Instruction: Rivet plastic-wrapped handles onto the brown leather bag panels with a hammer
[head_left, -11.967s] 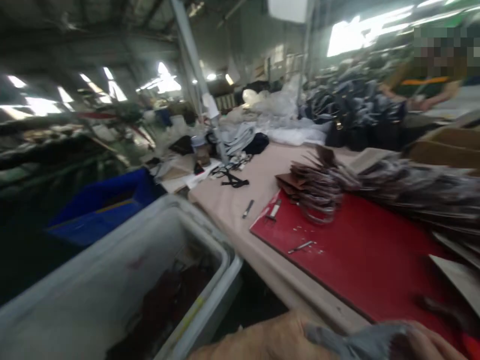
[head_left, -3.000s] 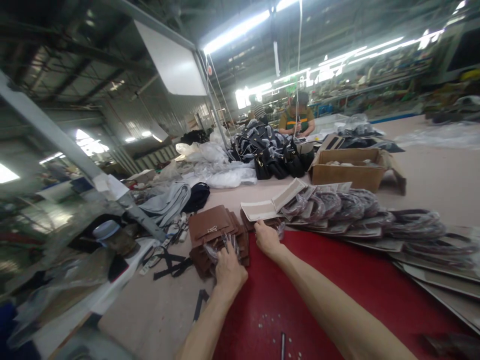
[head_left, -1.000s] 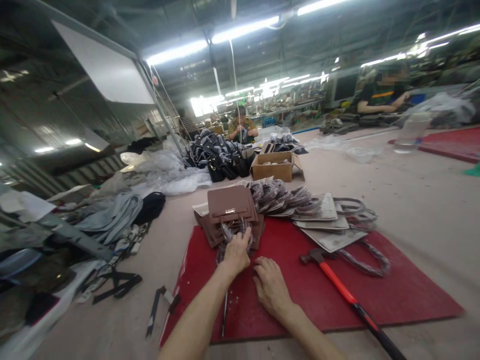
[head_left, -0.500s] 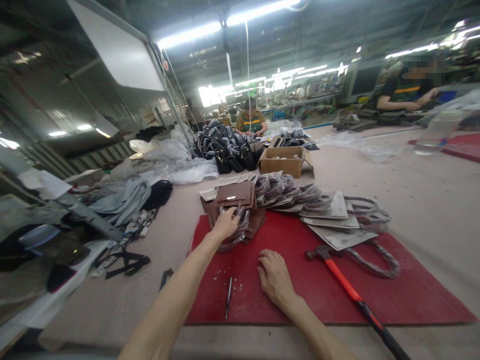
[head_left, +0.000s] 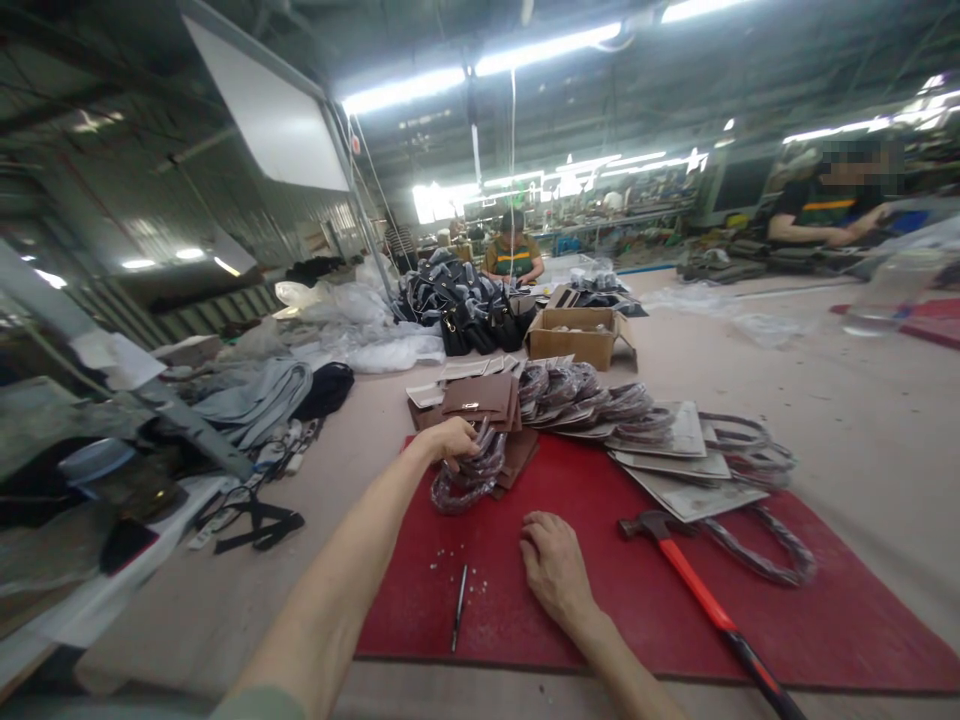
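Note:
My left hand (head_left: 451, 439) reaches forward and is closed on the plastic-wrapped handles (head_left: 466, 479) of a brown leather bag piece (head_left: 480, 398) that lies on a stack at the far edge of the red mat (head_left: 600, 600). My right hand (head_left: 553, 566) rests flat on the mat, fingers curled slightly, holding nothing. A thin metal tool (head_left: 458, 620) lies on the mat to the left of it. To its right lies a hammer with a red handle (head_left: 694, 590).
Grey board panels with wrapped handles (head_left: 675, 450) fan out right of the stack. Behind stand a cardboard box (head_left: 577, 338) and a heap of dark bags (head_left: 457, 300). Black straps (head_left: 255, 520) and clutter lie left. Other people work at the far tables.
My left hand has pulled the wrapped handles off the stack toward me. My right hand has stayed on the mat. The camera has tilted and shifted slightly.

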